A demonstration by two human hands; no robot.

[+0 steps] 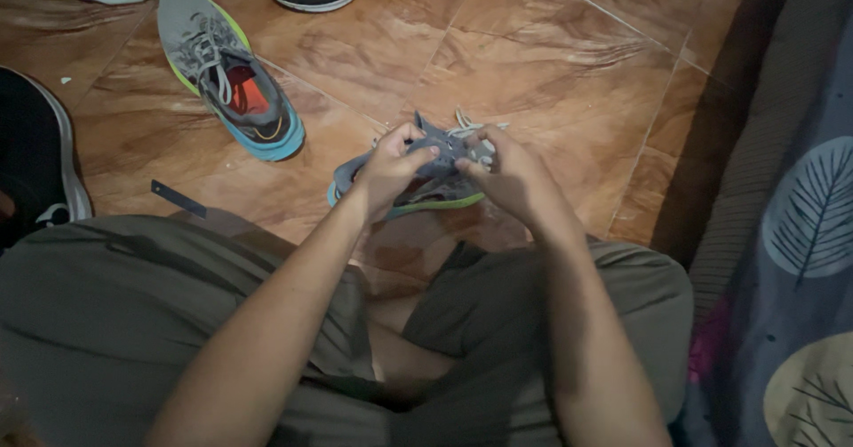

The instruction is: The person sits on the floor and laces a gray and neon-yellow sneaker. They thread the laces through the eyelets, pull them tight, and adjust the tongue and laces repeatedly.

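Centrally, a grey running shoe (418, 180) is held just above the brown tiled floor (551, 65), in front of the seated person's knees. Left hand (388, 170) closes around the tongue and upper, apparently to steady it; right hand (506, 173) pinches the pale laces (469, 128) near the eyelets. Long axis runs left–right, sole downward; which end is the toe cannot be told. Its mate (229, 74) lies far left, toe pointing away and to the left.
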